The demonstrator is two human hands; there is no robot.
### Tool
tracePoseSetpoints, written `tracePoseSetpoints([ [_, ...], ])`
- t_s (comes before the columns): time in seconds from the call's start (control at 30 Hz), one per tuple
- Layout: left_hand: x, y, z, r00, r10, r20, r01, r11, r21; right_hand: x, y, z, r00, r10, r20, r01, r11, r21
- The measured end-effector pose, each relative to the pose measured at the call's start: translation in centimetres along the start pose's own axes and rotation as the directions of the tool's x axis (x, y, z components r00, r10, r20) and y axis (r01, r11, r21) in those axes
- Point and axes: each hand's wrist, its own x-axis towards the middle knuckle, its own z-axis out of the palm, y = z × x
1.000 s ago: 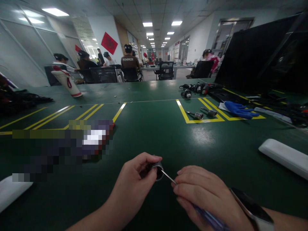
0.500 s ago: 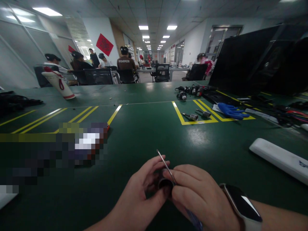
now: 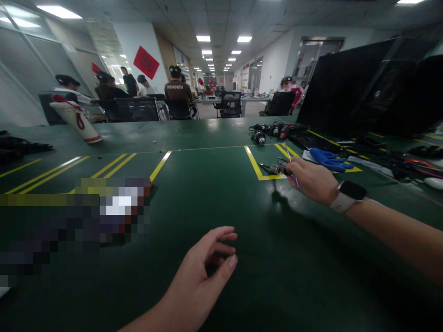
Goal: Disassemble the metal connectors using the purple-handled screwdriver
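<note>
**Metal part lies just to the left of the fingers of the right hand**

The right hand is clearly the nearer one. Its fingers are closed around a slim tool, which has a purple, see-through handle and a thin shaft rising beyond the knuckles. A dark piece shows at the fingertips also; it is small and partly covered, so I cannot tell exactly what it is or how firmly it is held.

From these fingers, the metal part is at the left side, very close. Whether they touch it, I cannot tell. Its long axis runs across, a little slanting: the thick round end is toward the fingers, and the thin rod points to the left, away from them. Just beyond it, a second rod shows; what belongs to it is hidden behind the right hand.

The left hand is well apart. Its fingers are loosely curved, with the thumb standing away from them, and they hold nothing. From there, the metal part is ahead and to the right, over the green surface.

Yellow tape passes to the left of the metal part, and a blue glove lies beyond the right fingers, to their right.
</note>
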Motion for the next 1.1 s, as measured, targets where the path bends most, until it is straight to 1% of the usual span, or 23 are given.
tracePoseSetpoints([
  [0.07, -0.1, -0.2, 0.1, 1.0, 0.02, 0.012, -0.02, 0.999, 0.038, -0.1, 1.2, 0.7, 0.991, 0.0, 0.134, 0.005, 0.999, -0.038],
  [0.13, -0.2, -0.5, 0.1, 0.999, 0.039, 0.021, -0.04, 0.997, 0.062, -0.4, 1.7, 1.2, 0.972, -0.003, 0.234, 0.013, 0.999, -0.041],
  [0.2, -0.2, -0.6, 0.1, 0.998, 0.05, 0.022, -0.052, 0.996, 0.075, -0.6, 1.9, 1.4, 0.955, 0.002, 0.298, 0.006, 1.0, -0.027],
  [0.27, -0.2, -0.8, 0.1, 0.999, 0.051, 0.018, -0.052, 0.995, 0.085, -0.7, 1.8, 1.2, 0.943, 0.016, 0.333, -0.015, 1.0, -0.005],
  [0.33, -0.1, -0.7, 0.1, 0.999, 0.041, 0.021, -0.043, 0.994, 0.097, -0.4, 1.6, 0.8, 0.945, 0.05, 0.322, -0.057, 0.998, 0.011],
  [0.43, 0.0, -0.5, 0.2, 0.999, 0.026, 0.036, -0.03, 0.992, 0.119, 1.0, 1.3, 0.5, 0.958, 0.141, 0.249, -0.145, 0.989, -0.005],
  [0.5, 0.0, -0.4, 0.3, 0.999, 0.023, 0.048, -0.03, 0.991, 0.133, 2.4, 1.0, 1.1, 0.955, 0.202, 0.215, -0.2, 0.979, -0.029],
  [0.6, 0.1, -0.4, 0.3, 0.998, 0.026, 0.058, -0.034, 0.989, 0.144, 4.6, 0.6, 2.8, 0.942, 0.258, 0.217, -0.251, 0.966, -0.058],
  [0.67, 0.1, -0.6, 0.1, 0.998, 0.031, 0.063, -0.04, 0.989, 0.142, 5.7, 0.3, 3.7, 0.936, 0.273, 0.224, -0.263, 0.962, -0.074],
  [0.73, 0.2, -0.7, 0.0, 0.997, 0.045, 0.066, -0.053, 0.99, 0.134, 6.1, -0.3, 3.9, 0.936, 0.274, 0.219, -0.264, 0.962, -0.075],
  [0.8, 0.2, -0.7, -0.2, 0.996, 0.066, 0.056, -0.073, 0.988, 0.133, 5.8, -1.7, 3.1, 0.944, 0.265, 0.197, -0.258, 0.964, -0.063],
  [0.9, 0.3, -0.6, -0.4, 0.991, 0.132, -0.007, -0.128, 0.97, 0.207, 4.1, -5.3, 0.5, 0.967, 0.206, 0.15, -0.209, 0.978, 0.004],
  [0.97, 0.4, -0.5, -0.5, 0.976, 0.212, -0.059, -0.186, 0.939, 0.288, 2.5, -8.6, -1.6, 0.991, 0.121, 0.059, -0.13, 0.971, 0.201],
  [1.0, 0.4, -0.5, -0.5, 0.963, 0.258, -0.077, -0.22, 0.919, 0.328, 1.8, -10.3, -2.5, 0.997, 0.075, 0.035, -0.082, 0.953, 0.291],
  [1.07, 0.3, -0.5, -0.4, 0.935, 0.346, -0.078, -0.287, 0.866, 0.409, 0.5, -13.2, -4.1, 1.0, -0.001, 0.003, 0.0, 0.907, 0.421],
  [1.1, 0.3, -0.5, -0.4, 0.925, 0.375, -0.057, -0.312, 0.838, 0.447, 0.0, -14.4, -4.7, 0.999, -0.031, -0.015, 0.035, 0.879, 0.475],
])
